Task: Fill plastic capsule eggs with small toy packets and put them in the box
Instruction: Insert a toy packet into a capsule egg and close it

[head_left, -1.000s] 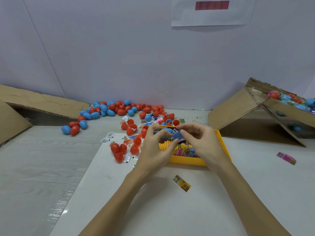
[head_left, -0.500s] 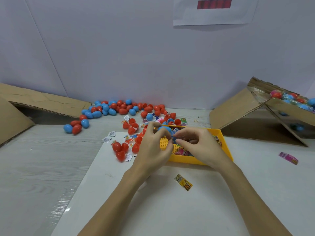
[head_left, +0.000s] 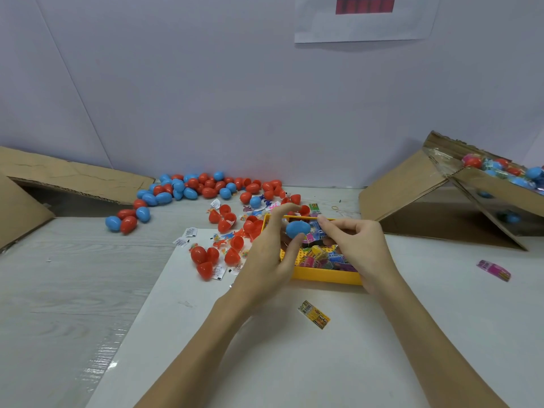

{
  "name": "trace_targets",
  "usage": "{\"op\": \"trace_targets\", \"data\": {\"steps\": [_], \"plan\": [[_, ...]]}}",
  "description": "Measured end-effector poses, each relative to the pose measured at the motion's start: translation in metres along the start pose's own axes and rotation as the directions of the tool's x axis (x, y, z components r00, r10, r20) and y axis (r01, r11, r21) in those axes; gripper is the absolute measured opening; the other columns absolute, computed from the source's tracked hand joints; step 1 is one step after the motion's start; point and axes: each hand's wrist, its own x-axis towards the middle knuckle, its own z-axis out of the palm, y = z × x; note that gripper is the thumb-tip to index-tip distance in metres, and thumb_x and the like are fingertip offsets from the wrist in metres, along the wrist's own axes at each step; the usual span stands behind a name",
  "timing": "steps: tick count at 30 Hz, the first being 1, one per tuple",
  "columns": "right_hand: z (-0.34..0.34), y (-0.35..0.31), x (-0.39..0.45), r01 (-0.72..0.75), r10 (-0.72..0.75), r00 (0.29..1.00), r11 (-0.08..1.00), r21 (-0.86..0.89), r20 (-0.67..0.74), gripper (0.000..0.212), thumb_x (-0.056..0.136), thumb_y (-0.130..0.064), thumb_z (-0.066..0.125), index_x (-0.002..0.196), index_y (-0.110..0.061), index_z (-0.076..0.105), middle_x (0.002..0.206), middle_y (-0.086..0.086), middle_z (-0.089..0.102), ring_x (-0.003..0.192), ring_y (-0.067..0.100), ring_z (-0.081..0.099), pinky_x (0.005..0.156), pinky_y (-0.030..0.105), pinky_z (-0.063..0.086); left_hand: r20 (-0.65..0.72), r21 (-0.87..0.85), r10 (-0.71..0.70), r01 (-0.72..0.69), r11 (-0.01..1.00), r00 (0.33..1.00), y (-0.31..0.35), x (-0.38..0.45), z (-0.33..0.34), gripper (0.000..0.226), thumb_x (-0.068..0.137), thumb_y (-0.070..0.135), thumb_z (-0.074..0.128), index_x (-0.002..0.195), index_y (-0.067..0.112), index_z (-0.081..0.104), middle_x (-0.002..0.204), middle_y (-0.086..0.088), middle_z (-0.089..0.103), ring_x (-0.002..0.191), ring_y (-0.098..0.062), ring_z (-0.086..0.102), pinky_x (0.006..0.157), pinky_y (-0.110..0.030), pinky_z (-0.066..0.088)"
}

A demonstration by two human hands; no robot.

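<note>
My left hand holds a blue egg half between thumb and fingers above the yellow tray. My right hand pinches a small blue toy packet at the egg half's open side. The tray holds several colourful packets. Red and blue capsule eggs lie scattered behind and to the left. The cardboard box at the right holds filled eggs.
A yellow packet lies on the white sheet in front of the tray. A pink packet lies at the right. Another cardboard box lies on its side at the left. Red egg halves sit left of the tray.
The blue egg half has come into plain view in my left hand, lifted a little. My right hand still pinches the blue packet against it.
</note>
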Motion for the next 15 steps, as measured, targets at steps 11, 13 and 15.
{"op": "trace_targets", "data": {"steps": [11,13,15], "plan": [[0.0045,-0.0016,-0.0029,0.030,-0.030,0.997,1.000,-0.005,0.069,0.013,0.089,-0.042,0.075,0.089,-0.030,0.080,0.080,-0.013,0.078,0.079,0.002,0.073,0.061,0.012,0.055,-0.040,0.001,-0.024,0.024,1.000,0.999,-0.0012,0.0022,-0.0001,0.028,0.100,0.021,0.065,0.126,0.020,0.055,0.114,0.009,0.064,0.103,-0.004,0.063,0.085,-0.019,0.054],[0.0036,-0.0023,-0.0032,0.011,-0.013,0.994,1.000,0.020,0.111,0.006,0.089,-0.039,0.076,0.091,-0.034,0.078,0.084,-0.015,0.078,0.082,0.003,0.074,0.062,0.015,0.057,-0.065,0.002,-0.014,0.014,1.000,0.998,-0.0007,0.0024,-0.0005,0.027,0.099,0.021,0.067,0.125,0.018,0.059,0.116,0.006,0.064,0.104,-0.007,0.063,0.087,-0.021,0.054],[0.0028,-0.0026,-0.0032,-0.018,0.007,0.988,0.997,0.071,0.152,0.010,0.089,-0.034,0.077,0.099,-0.032,0.078,0.090,-0.013,0.079,0.086,0.005,0.075,0.067,0.019,0.060,-0.095,-0.023,-0.028,0.026,0.999,0.995,0.0005,0.0030,-0.0011,0.028,0.098,0.020,0.068,0.125,0.019,0.062,0.120,0.005,0.063,0.105,-0.008,0.064,0.089,-0.023,0.055]]}}
